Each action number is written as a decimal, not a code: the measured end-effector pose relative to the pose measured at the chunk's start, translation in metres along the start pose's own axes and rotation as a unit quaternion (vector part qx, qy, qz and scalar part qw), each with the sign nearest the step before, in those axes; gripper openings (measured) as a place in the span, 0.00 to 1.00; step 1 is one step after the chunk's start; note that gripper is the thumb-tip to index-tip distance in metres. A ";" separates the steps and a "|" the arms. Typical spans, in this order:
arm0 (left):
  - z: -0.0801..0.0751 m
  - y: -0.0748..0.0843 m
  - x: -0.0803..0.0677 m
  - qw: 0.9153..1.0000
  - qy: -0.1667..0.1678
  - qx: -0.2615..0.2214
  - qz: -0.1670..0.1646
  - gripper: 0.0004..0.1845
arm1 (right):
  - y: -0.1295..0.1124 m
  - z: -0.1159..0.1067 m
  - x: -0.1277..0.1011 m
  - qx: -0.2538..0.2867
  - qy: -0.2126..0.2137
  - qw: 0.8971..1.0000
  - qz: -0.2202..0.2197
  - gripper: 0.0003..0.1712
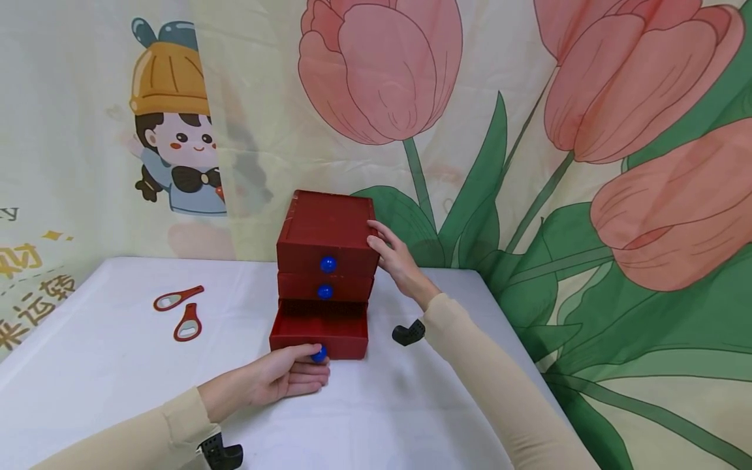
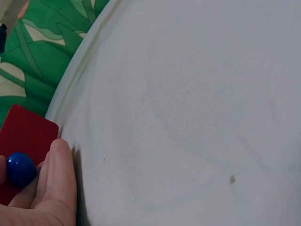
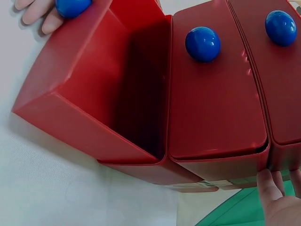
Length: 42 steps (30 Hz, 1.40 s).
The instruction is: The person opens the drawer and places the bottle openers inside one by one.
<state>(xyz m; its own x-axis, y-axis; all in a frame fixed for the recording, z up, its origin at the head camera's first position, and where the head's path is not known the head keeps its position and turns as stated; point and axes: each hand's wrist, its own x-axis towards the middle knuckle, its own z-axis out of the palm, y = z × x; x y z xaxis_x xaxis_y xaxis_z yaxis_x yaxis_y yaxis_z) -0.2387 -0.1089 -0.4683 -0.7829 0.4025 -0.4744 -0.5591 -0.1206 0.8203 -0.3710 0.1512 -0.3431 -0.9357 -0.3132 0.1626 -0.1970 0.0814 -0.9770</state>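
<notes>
- Yellow Chinese characters on the wall cloth (image 1: pixel 35 287) at far left, cut off by the frame edge; "运转" seemingly legible.
- Grey letter "y" above them, on the same cloth.

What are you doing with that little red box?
A person's left hand pinches the blue knob of the bottom drawer, which is pulled out of the red drawer chest and looks empty. The right hand rests against the chest's side. The two upper drawers are closed. Two red bottle openers lie on the white table.
</notes>
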 end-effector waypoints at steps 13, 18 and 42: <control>0.003 -0.008 -0.010 1.000 -0.012 0.008 -0.007 0.31 | -0.001 0.000 0.000 0.006 0.002 1.000 0.002 0.31; 0.002 -0.009 -0.012 1.000 -0.020 0.011 -0.004 0.31 | -0.001 0.000 0.000 0.005 0.003 1.000 0.003 0.30; 0.005 -0.015 -0.024 0.999 -0.035 0.017 -0.019 0.29 | 0.002 0.001 0.000 0.009 -0.001 1.000 0.000 0.31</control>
<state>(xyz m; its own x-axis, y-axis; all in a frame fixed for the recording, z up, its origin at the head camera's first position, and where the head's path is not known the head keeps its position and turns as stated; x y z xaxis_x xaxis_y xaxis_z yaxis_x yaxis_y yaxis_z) -0.2100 -0.1126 -0.4676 -0.7393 0.4688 -0.4833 -0.5778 -0.0730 0.8129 -0.3714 0.1505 -0.3449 -0.9347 -0.3158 0.1629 -0.1923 0.0643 -0.9792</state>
